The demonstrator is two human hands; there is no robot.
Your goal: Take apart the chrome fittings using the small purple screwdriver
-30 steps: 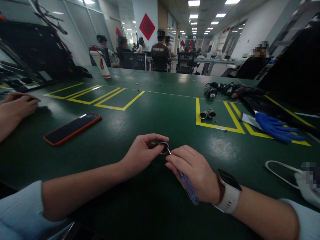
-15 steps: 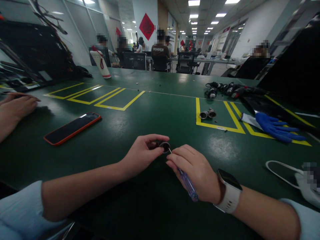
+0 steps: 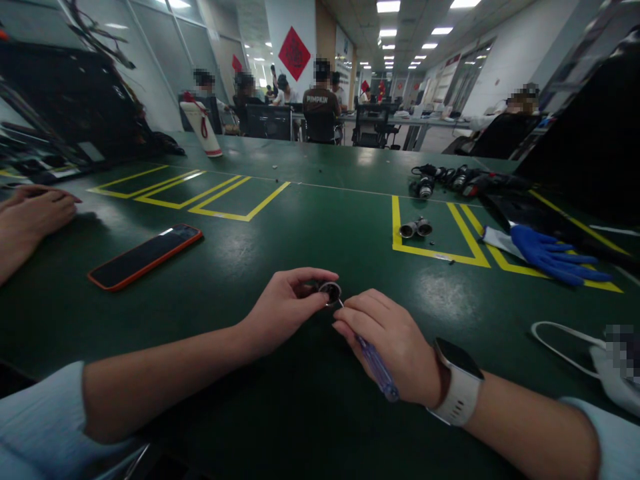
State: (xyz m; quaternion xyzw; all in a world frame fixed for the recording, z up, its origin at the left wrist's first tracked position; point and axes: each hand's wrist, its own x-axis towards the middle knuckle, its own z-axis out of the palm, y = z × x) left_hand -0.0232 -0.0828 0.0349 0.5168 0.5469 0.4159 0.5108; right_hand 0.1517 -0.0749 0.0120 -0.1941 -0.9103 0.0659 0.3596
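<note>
My left hand [image 3: 285, 301] pinches a small round metal ring-like part [image 3: 331, 292] between thumb and fingers, its open end facing me. Part of it is hidden behind the fingers. In my right hand [image 3: 387, 333] is a screwdriver [image 3: 379, 369] with a clear purple handle pointing down towards me. Its thin shaft reaches from the fingertips to the lower right rim of the metal part. Whether the tip touches the rim or goes inside cannot be made out. Both hands are just above the green table [image 3: 240, 247].
An orange-cased phone [image 3: 146, 257] lies left, near another person's hand [image 3: 40, 212]. Metal fittings [image 3: 416, 228] sit inside yellow tape at right, with blue gloves [image 3: 550, 253], black cabled parts [image 3: 445, 179] and a white strapped object [image 3: 613, 380] nearby. A cream cup [image 3: 203, 130] stands at the back.
The metal part has turned slightly, so its open end shows more. The screwdriver handle has shifted a touch to the right. Both hands stay in nearly the same place.
</note>
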